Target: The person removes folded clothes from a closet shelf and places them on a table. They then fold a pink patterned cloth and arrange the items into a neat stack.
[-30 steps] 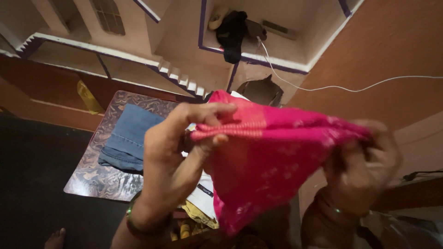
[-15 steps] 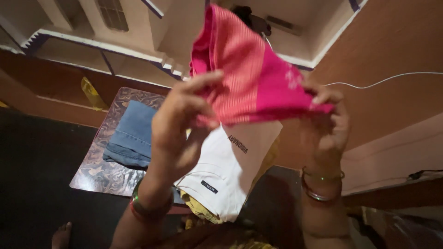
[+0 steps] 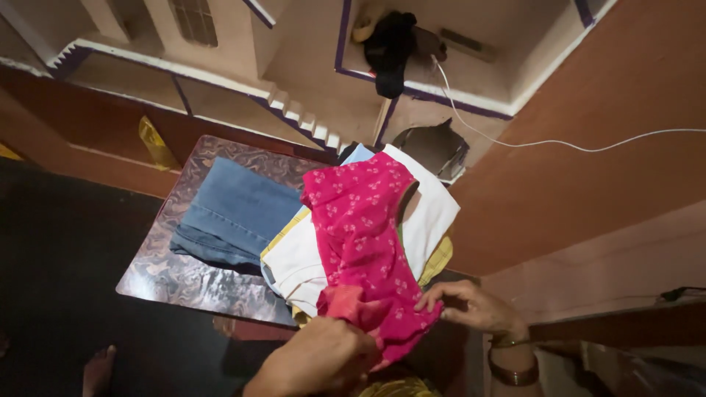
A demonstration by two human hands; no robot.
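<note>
- Pink floral garment [image 3: 359, 228] lies spread on top of the clothes pile on the patterned table [image 3: 170, 273]; its near end hangs off the table's near edge.
- Left hand [image 3: 318, 362] closed around that bunched near end; right hand [image 3: 471, 305] pinches the hem just beside it, fingers narrow.
- Under the pink garment: 1 white garment [image 3: 430, 213], yellow checked cloth [image 3: 438, 259] below that.
- 1 folded blue jeans [image 3: 234, 213] left of the pile, touching it.
- 1 white cable [image 3: 559, 143] runs along the wall beyond the table.
- 1 dark cloth [image 3: 388, 45] on the ledge beyond.
</note>
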